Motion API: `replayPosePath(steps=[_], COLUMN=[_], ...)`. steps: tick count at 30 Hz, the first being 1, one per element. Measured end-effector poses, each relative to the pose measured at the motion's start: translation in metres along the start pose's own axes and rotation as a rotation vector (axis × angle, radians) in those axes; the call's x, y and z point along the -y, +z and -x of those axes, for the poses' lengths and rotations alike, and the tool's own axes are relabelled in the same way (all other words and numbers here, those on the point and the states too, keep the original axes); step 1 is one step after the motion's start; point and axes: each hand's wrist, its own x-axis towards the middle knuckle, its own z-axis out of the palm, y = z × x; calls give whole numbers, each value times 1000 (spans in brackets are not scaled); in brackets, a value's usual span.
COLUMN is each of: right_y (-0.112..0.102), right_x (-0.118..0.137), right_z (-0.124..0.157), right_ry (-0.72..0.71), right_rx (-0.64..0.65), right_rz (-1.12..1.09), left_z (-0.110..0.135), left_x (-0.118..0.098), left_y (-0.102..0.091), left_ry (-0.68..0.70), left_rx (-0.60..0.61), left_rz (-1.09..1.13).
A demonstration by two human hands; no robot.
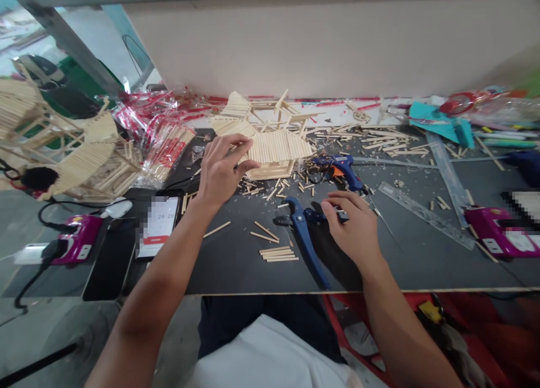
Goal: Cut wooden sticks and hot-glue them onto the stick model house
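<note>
My left hand point(223, 168) is beside a structure of pale wooden sticks point(276, 146), its thumb and index finger apart and no object visible between them. Low over the table, my right hand point(354, 222) has its fingers loosely bent around the end of one handle of a blue pipe cutter point(304, 239); a firm grip does not show. The cutter's handles are spread wide. In front of me lie several short cut sticks point(278, 254). Behind the right hand rests a blue glue gun point(343, 168) with an orange trigger.
Stick offcuts point(388, 140) litter the back of the table. A clear ruler point(426, 215) lies to the right. Phones point(158, 225), a purple power strip point(80, 239), bagged sticks point(166, 152) and another stick structure point(84, 157) are at left. A second purple strip point(502, 233) is at right.
</note>
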Motion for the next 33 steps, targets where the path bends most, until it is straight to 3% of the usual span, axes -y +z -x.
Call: replayPosePath(steps=[18, 28, 33], right_y=[2, 0, -13], right_x=[-4, -10, -38], right_z=[1, -1, -22], right_ry=[37, 62, 61], right_rx=[10, -13, 25], right_rz=[-9, 2, 211], left_z=[1, -2, -5], left_x=[3, 4, -3], left_y=[0, 1, -13], left_ry=[75, -19, -96], left_rx=[-33, -56, -65], left_rz=[-29, 131, 253])
